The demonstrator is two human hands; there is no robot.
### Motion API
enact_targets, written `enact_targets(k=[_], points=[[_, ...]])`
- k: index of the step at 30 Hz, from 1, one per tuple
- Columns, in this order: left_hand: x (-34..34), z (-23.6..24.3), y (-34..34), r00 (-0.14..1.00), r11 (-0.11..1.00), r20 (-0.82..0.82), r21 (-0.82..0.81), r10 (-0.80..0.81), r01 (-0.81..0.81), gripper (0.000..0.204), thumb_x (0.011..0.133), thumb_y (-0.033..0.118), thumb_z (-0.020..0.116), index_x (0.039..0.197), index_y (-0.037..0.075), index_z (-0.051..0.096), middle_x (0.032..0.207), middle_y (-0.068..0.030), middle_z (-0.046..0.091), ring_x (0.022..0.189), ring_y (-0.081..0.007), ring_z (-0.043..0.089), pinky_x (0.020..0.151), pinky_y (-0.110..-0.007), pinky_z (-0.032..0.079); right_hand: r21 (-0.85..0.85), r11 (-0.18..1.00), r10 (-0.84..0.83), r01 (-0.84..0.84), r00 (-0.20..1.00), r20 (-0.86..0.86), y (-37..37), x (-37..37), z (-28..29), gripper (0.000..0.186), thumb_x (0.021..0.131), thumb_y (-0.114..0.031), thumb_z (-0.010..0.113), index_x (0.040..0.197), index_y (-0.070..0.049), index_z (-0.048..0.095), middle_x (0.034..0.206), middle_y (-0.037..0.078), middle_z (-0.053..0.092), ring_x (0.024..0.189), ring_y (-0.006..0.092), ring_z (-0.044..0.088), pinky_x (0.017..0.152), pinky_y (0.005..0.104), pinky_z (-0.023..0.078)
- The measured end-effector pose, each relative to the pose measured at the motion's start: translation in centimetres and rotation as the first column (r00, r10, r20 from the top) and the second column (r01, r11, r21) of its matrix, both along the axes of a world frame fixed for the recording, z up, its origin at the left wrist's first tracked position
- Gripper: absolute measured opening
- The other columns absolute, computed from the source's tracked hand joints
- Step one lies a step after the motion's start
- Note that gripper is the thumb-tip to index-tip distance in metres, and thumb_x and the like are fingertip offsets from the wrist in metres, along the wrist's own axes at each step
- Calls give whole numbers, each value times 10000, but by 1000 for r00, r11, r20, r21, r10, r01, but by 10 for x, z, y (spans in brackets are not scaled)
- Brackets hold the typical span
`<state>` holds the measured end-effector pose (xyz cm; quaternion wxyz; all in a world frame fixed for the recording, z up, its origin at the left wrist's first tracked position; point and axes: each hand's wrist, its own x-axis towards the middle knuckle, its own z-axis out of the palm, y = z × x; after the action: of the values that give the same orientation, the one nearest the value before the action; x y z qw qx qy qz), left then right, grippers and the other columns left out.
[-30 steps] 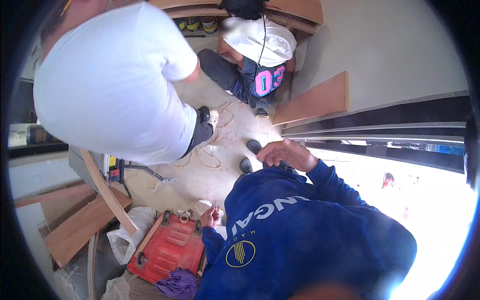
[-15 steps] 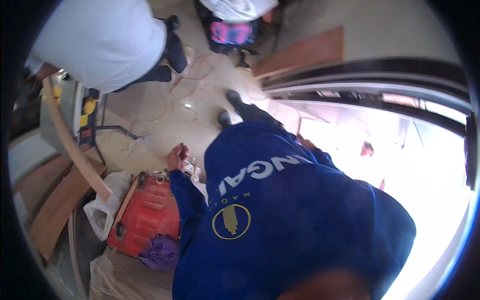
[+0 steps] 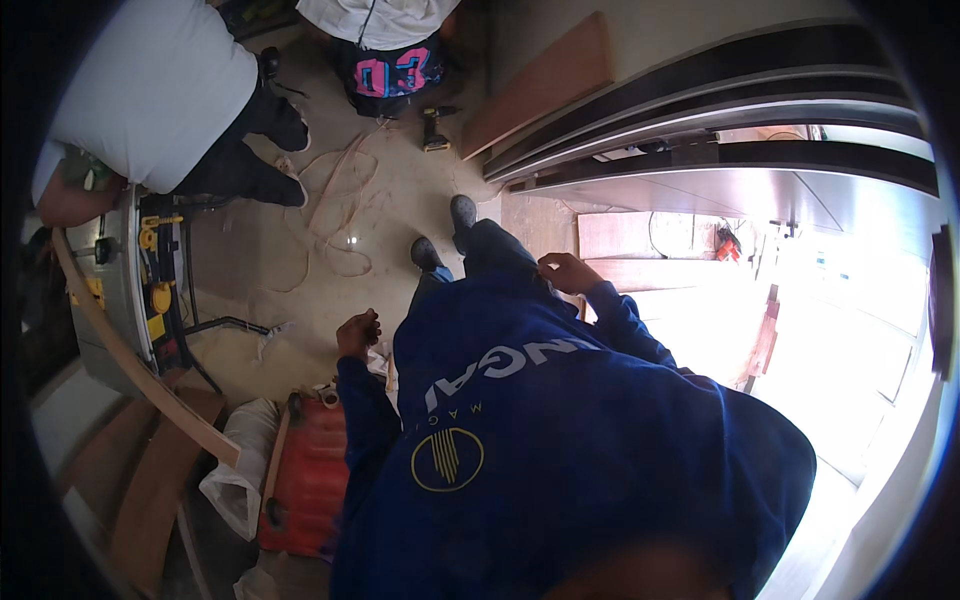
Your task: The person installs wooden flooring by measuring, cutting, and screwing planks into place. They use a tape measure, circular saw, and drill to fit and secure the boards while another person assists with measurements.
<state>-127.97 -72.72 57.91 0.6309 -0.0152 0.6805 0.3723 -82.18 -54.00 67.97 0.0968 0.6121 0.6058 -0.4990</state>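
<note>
My left hand [image 3: 358, 333] hangs at my side above the floor, fingers curled in, with nothing visible in it. Nearest below it are a small white bundle [image 3: 378, 362] and a red ribbed plastic case [image 3: 308, 470]. My right hand [image 3: 567, 272] is held beside my right thigh, its fingers bent and nothing showing in them. Whether it touches my dark trousers [image 3: 495, 250] I cannot tell. My blue sweatshirt [image 3: 590, 440] hides much of what lies below me.
A person in a white shirt [image 3: 160, 90] stands left by a bench [image 3: 120, 290] with a long wooden strip [image 3: 150, 345]. A second person's patterned shorts [image 3: 395, 75] show ahead. A cordless drill [image 3: 435, 132], a loose cord [image 3: 320, 225] and a leaning board [image 3: 540, 85] lie near dark frames [image 3: 700, 95].
My right hand has come into fuller view beside my thigh. My left hand's fingers look more curled. My feet and view have shifted; the drill and both people appear further left in view.
</note>
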Motion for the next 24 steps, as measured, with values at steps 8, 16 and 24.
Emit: enact_targets(k=[8, 16, 24], points=[[41, -26, 92, 974, 952, -73, 208, -214, 225, 282, 991, 237, 611, 938, -21, 714, 658, 1, 530, 538, -83, 479, 501, -256, 377, 328, 944, -10, 37, 996, -85, 122, -63, -108, 262, 883, -297, 616, 898, -52, 708, 921, 183, 720, 907, 372, 696, 830, 426, 556], [132, -155, 129, 879, 988, -476, 143, 25, 49, 309, 1018, 274, 567, 958, -1, 696, 821, -88, 661, 771, -214, 599, 731, -336, 481, 178, 972, 116, -157, 969, 220, 338, -172, -518, 349, 862, -338, 632, 1022, -30, 671, 1088, 226, 691, 1028, 400, 654, 914, 473, 514], [109, -258, 149, 338, 884, -921, 314, 195, 345, 248, 954, 175, 555, 968, -42, 674, 862, -160, 671, 749, -243, 624, 689, -318, 494, 324, 946, -149, 27, 922, 358, 482, -267, -718, 954, 761, -494, 726, 1431, 49, 317, 1306, 294, 583, 1174, 367, 623, 949, 447, 515]])
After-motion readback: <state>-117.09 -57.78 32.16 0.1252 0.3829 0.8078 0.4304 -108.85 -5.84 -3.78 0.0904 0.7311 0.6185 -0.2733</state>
